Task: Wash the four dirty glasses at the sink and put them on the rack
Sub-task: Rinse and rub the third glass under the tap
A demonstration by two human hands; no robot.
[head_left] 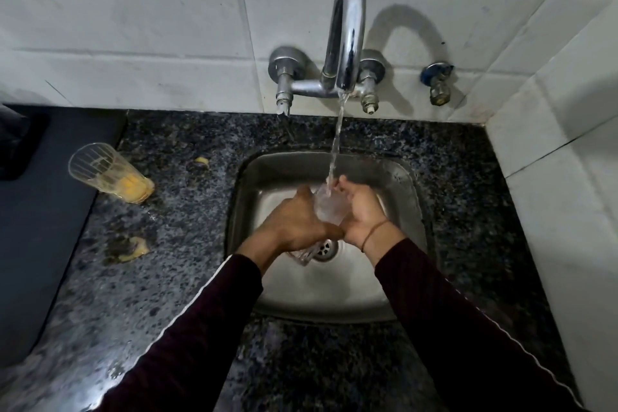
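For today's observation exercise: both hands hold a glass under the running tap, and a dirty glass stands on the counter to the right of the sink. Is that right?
One detail is wrong. The head view shows the dirty glass on the counter left of the sink, not right. Both hands do hold a glass under the running tap.

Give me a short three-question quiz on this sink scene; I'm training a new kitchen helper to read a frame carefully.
1. True or false: water is running from the faucet onto the glass held over the sink.
2. Which hands hold that glass? A) left hand only B) right hand only C) both
3. Fill in: the dirty glass on the counter stands to the ____ of the sink, with yellow residue at its base.

Key: 1 true; 2 C; 3 left.
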